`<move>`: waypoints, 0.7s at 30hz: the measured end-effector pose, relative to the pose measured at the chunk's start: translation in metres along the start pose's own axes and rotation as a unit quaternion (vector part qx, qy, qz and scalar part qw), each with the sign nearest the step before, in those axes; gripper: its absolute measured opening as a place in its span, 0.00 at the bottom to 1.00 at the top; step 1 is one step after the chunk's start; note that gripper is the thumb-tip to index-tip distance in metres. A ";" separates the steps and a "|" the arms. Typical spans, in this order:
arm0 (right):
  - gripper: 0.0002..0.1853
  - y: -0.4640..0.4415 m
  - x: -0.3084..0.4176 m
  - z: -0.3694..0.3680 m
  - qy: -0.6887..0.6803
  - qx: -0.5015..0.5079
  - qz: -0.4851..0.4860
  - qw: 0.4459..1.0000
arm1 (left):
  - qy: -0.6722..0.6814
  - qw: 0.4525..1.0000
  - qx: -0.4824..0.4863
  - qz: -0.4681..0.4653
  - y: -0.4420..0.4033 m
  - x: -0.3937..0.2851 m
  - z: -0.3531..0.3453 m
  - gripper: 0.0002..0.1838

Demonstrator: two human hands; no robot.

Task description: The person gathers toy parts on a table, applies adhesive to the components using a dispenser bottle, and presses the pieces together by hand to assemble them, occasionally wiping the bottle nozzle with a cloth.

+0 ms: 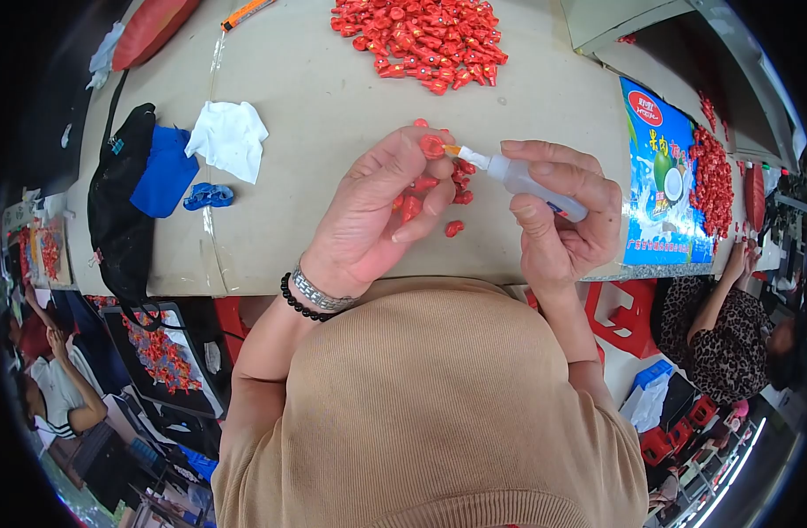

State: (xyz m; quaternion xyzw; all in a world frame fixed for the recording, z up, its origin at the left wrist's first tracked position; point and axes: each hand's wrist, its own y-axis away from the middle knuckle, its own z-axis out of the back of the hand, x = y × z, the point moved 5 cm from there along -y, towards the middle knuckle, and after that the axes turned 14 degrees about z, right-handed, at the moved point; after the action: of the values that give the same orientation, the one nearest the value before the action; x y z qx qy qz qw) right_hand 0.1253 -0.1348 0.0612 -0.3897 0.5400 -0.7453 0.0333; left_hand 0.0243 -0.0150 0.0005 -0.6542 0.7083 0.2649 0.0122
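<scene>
My left hand pinches a small round red piece between thumb and fingertips. More small red pieces show at the curled fingers below; whether the hand holds them or they lie on the table I cannot tell. My right hand is wrapped round a small translucent squeeze bottle with a white nozzle, tilted toward the left hand. Its orange-yellow tip is at the edge of the pinched piece. One loose red piece lies on the table between my hands.
A large heap of red pieces lies at the far side of the table. On the left are a black bag, blue cloth and white cloth. A coconut-printed sheet lies right. Other people sit at both sides.
</scene>
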 end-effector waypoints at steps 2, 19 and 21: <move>0.14 0.000 0.000 0.000 0.000 0.000 0.002 1.000 | 0.000 1.000 0.004 0.000 0.000 0.000 0.000 0.17; 0.16 -0.004 0.003 0.001 0.021 0.013 0.014 1.000 | -0.012 0.999 -0.005 -0.030 0.000 -0.004 0.004 0.13; 0.16 -0.004 0.002 0.001 0.019 0.011 0.009 1.000 | -0.009 0.999 -0.010 -0.030 0.000 -0.005 0.004 0.13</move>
State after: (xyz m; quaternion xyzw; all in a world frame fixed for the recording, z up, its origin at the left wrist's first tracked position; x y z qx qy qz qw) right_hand 0.1260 -0.1349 0.0662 -0.3701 0.5354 -0.7585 0.0338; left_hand 0.0238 -0.0091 -0.0016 -0.6725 0.6859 0.2771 0.0200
